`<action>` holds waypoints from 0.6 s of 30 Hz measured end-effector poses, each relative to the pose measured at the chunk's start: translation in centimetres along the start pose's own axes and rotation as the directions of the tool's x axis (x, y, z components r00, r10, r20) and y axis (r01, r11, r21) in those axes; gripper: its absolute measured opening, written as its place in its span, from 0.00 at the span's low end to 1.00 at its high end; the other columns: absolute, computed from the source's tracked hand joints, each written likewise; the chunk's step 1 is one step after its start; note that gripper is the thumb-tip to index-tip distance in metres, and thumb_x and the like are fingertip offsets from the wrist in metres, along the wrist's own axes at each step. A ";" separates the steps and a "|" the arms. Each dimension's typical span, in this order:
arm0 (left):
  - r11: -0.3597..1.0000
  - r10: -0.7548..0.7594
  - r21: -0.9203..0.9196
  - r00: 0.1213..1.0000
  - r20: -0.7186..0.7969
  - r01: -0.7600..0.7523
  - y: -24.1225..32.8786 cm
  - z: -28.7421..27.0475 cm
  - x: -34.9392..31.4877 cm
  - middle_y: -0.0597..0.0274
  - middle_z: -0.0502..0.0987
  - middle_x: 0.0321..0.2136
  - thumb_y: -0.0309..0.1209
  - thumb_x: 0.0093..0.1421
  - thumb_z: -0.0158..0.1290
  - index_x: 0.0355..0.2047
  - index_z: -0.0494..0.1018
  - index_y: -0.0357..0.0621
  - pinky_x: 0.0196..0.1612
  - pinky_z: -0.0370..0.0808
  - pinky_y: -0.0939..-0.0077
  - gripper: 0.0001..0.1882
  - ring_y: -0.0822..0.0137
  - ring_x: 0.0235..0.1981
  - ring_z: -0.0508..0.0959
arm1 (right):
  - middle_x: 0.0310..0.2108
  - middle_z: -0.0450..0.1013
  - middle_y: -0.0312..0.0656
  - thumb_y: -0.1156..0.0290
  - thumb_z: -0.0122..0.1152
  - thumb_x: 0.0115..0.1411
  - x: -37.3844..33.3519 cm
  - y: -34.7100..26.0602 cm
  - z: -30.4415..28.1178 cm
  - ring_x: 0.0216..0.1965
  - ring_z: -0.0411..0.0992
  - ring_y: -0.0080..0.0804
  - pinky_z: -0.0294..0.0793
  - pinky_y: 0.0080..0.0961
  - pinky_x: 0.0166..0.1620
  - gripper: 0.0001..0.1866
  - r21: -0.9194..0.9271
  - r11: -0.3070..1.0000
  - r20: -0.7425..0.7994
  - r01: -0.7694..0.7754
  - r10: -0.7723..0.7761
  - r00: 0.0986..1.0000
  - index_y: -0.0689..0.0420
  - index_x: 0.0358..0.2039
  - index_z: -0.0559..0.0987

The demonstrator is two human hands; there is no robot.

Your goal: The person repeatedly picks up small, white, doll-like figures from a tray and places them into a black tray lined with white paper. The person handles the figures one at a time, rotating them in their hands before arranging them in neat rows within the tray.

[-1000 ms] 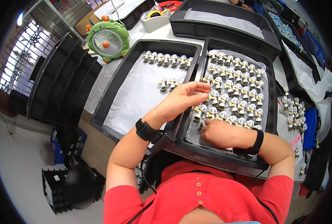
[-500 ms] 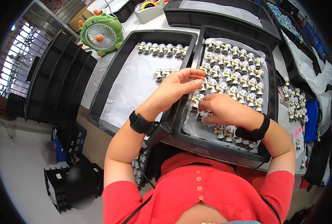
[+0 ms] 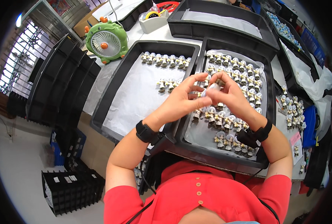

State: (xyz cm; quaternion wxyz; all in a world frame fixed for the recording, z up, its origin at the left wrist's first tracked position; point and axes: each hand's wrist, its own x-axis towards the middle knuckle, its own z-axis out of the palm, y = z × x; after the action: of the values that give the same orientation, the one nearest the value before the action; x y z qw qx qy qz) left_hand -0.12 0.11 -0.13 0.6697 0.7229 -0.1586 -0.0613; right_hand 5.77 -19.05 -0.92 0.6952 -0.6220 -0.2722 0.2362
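Above the right-hand tray, my right hand (image 3: 231,96) is closed with its fingertips on a small figurine (image 3: 214,87), which has pale grey hair and is partly hidden and blurred. Facing it, my left hand (image 3: 183,98) has its fingers apart and curved, the thumb reaching close to the figurine; whether it touches cannot be told. Beneath both hands lies a black tray (image 3: 184,139) lined with white paper, holding rows of similar figurines (image 3: 229,121). To its left, a second black tray (image 3: 100,108) carries one row of figurines (image 3: 165,61) at the far end and a short row below.
A green fan (image 3: 107,40) stands beyond the left tray, near a white tape dispenser (image 3: 153,24). Another black tray (image 3: 222,30) sits at the back. More figurines (image 3: 294,110) cluster on the right beside a blue bin (image 3: 310,123). Stacked black trays (image 3: 57,82) rise at the left.
My right hand has risen from the tray's near part toward my left hand, a figurine now showing in its fingers. My left hand has turned slightly, staying close by. The view has shifted a little.
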 end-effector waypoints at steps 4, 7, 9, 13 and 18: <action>0.905 0.218 0.374 0.976 0.004 -0.204 1.5 0.9 -0.3 0.60 0.65 0.53 0.27 0.52 0.61 0.59 0.59 0.41 0.43 0.74 0.77 0.35 0.72 0.46 0.70 | 0.37 0.72 0.40 0.50 0.50 0.63 0.0 0.0 0.5 0.34 0.75 0.25 0.77 0.21 0.38 0.22 0.390 0.907 0.037 -0.157 0.155 0.987 0.56 0.45 0.68; 0.949 0.168 0.280 0.983 -0.068 -0.143 1.2 0.7 -0.3 0.61 0.70 0.47 0.25 0.54 0.58 0.58 0.61 0.40 0.38 0.74 0.80 0.31 0.75 0.40 0.73 | 0.38 0.72 0.39 0.48 0.43 0.65 -0.2 -0.3 1.4 0.36 0.75 0.26 0.76 0.21 0.39 0.24 0.459 0.864 0.069 -0.205 0.195 0.978 0.56 0.48 0.70; 0.987 0.083 0.149 0.986 -0.147 -0.061 0.3 0.6 -0.3 0.62 0.73 0.42 0.23 0.56 0.56 0.57 0.63 0.39 0.36 0.74 0.81 0.28 0.77 0.35 0.75 | 0.38 0.72 0.39 0.47 0.44 0.65 -0.2 0.6 0.7 0.38 0.74 0.26 0.76 0.21 0.39 0.25 0.450 0.848 0.156 -0.281 0.235 0.959 0.56 0.48 0.69; 0.987 0.027 -0.150 0.971 -0.238 -0.064 0.8 0.5 -0.1 0.63 0.73 0.38 0.26 0.59 0.55 0.55 0.64 0.39 0.36 0.74 0.82 0.24 0.75 0.35 0.76 | 0.35 0.71 0.36 0.45 0.43 0.64 -0.2 0.9 1.5 0.32 0.70 0.19 0.70 0.16 0.37 0.25 0.347 0.885 0.126 -0.309 0.282 0.951 0.56 0.42 0.73; 0.980 -0.003 -0.196 0.981 -0.196 -0.036 0.7 0.3 0.0 0.63 0.73 0.35 0.27 0.58 0.56 0.57 0.62 0.38 0.41 0.74 0.80 0.27 0.74 0.36 0.76 | 0.30 0.70 0.33 0.46 0.44 0.64 -0.1 1.7 0.7 0.28 0.66 0.17 0.67 0.15 0.34 0.25 0.405 0.842 0.211 -0.357 0.294 0.932 0.57 0.40 0.75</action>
State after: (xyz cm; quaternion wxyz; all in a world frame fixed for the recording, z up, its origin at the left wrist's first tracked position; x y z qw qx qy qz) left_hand -0.34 -0.21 0.54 0.7513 0.6536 -0.0915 -0.0001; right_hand 5.22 -18.38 -2.54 0.7454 -0.4692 -0.1508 0.4490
